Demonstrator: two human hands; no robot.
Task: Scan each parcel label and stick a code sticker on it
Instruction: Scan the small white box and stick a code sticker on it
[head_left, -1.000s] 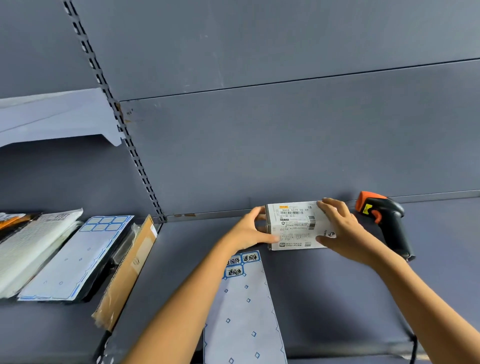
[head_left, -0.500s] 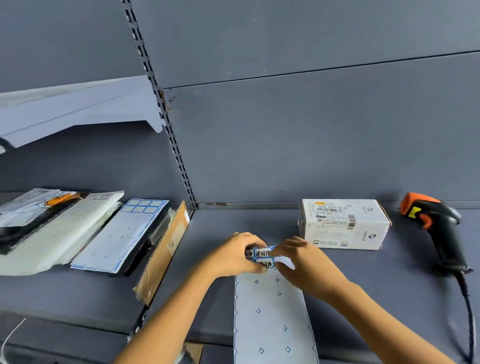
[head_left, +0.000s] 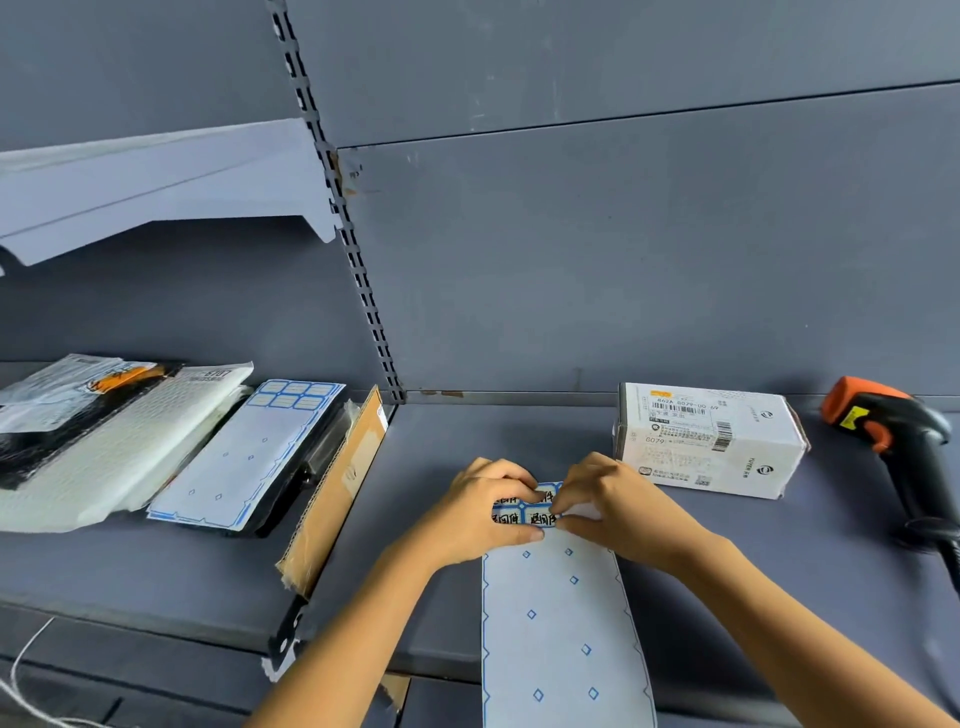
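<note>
A long white sticker sheet (head_left: 558, 623) with blue edging lies on the grey shelf (head_left: 779, 561) and hangs over its front edge. A few blue-framed code stickers (head_left: 524, 512) remain at its far end. My left hand (head_left: 480, 512) presses that end down with its fingers. My right hand (head_left: 613, 506) pinches at the stickers from the right side. A white parcel box (head_left: 709, 441) with a barcode label on top stands behind my right hand. An orange and black barcode scanner (head_left: 898, 447) lies on the shelf at the far right.
On the left shelf lie several flat parcels (head_left: 109, 441), with a second sticker sheet (head_left: 249, 457) on top and a cardboard envelope (head_left: 337, 488) leaning at the divider. A slotted upright (head_left: 343, 208) and a higher shelf (head_left: 156, 176) stand behind.
Both hands let go of the white box and came down onto the far end of the sticker sheet. The view has turned left and down; the box stays on the shelf.
</note>
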